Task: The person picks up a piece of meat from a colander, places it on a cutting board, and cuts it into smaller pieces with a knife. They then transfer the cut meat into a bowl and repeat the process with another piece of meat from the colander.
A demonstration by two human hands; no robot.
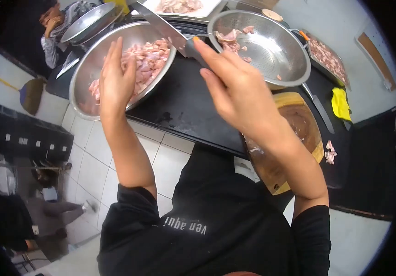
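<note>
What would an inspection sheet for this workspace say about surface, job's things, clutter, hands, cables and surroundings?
Surface: black countertop, with wet-looking marks.
Job's things: metal bowl holding cut raw meat; perforated metal colander with some pieces; wooden cutting board, partly hidden by the right arm.
Clutter: second knife beside the board; yellow cloth; loose meat scraps.
Hands: left hand open over the bowl, contact unclear; right hand gripping a broad-bladed knife.
Cables: nothing seen on the countertop.
Surroundings: white tiled floor; other people at the left.
</note>
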